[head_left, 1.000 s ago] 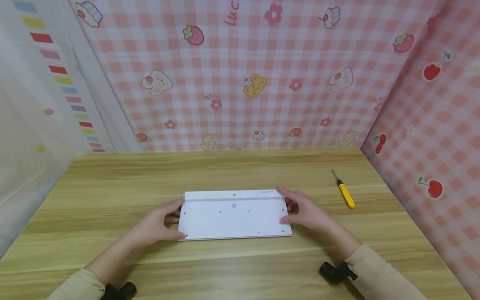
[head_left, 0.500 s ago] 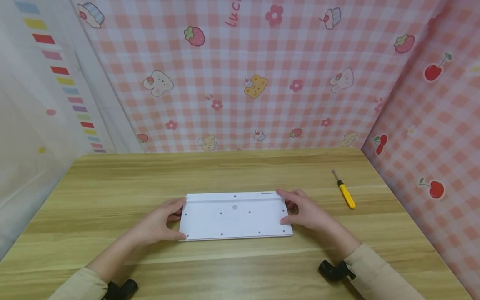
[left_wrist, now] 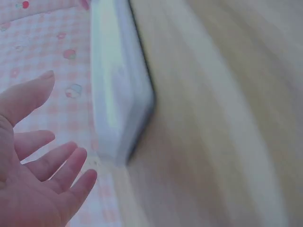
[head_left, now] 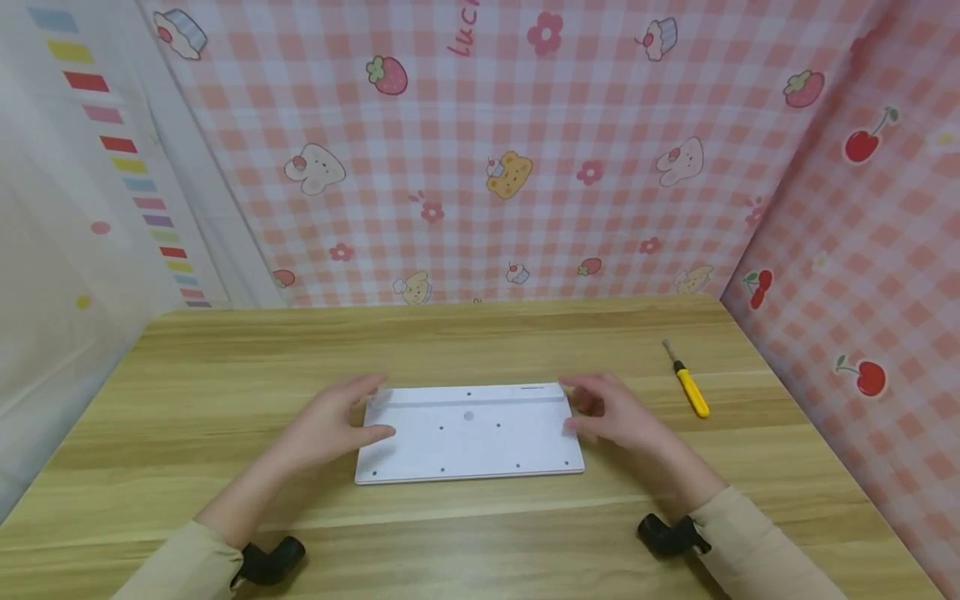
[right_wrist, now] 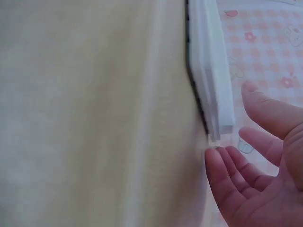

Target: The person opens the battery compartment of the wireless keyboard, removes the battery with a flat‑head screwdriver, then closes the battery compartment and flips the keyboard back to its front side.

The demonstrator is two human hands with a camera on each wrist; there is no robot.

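A white keyboard (head_left: 468, 446) lies underside up on the table, small dark screws dotted over its back and a raised strip along the far edge. Over its left end hovers my left hand (head_left: 322, 425), thumb and fingers spread and apart from it in the left wrist view, where the keyboard's corner (left_wrist: 125, 104) shows. At the right end is my right hand (head_left: 615, 414), its fingers loosely bent. In the right wrist view that hand (right_wrist: 265, 175) holds nothing; its fingertips are close to the keyboard's end (right_wrist: 220, 109), and whether they touch it I cannot tell.
A screwdriver (head_left: 692, 392) with a yellow handle lies to the right of the keyboard on the wood-grain table (head_left: 480, 542). Pink checked cloth (head_left: 450, 242) hangs behind the table and along its right side. A whitish cloth (head_left: 67, 250) is at the left.
Both hands have let go of the keyboard's ends. My left hand has risen and shifted away from the near corner; the right has loosened its fingers. The keyboard lies almost where it was.
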